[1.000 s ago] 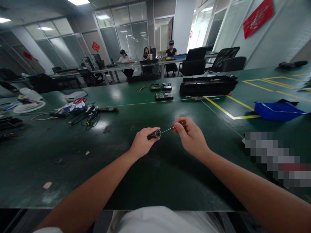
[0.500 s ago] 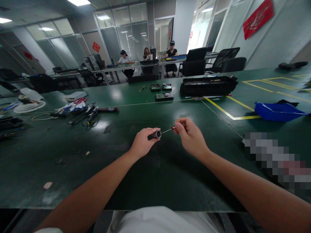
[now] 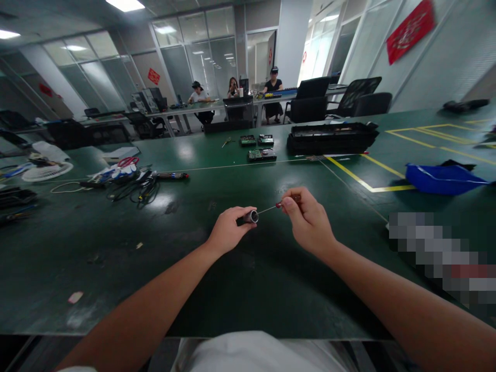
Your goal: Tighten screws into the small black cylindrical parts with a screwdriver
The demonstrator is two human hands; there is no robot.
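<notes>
My left hand [image 3: 228,230] grips a short grey metal cylinder [image 3: 251,216] between thumb and fingers, its open round end turned toward the right. In my right hand [image 3: 310,219] is a screwdriver [image 3: 278,205] with a reddish-brown handle, held in closed fingers. The thin shaft points left and its tip is at the mouth of the cylinder; how far it reaches inside I cannot tell. Both hands are above the green tabletop [image 3: 248,289].
Several hard drives [image 3: 262,154] and a long black plastic unit [image 3: 332,138] lie further back. Tangled cables [image 3: 141,186] and red-handled scissors [image 3: 128,161] are on the left. A blue tray [image 3: 445,179] stands right, above a blurred-out item. People sit at a far table.
My right hand has shifted slightly right and down with the screwdriver. The cylinder in my left hand has moved a little right and down.
</notes>
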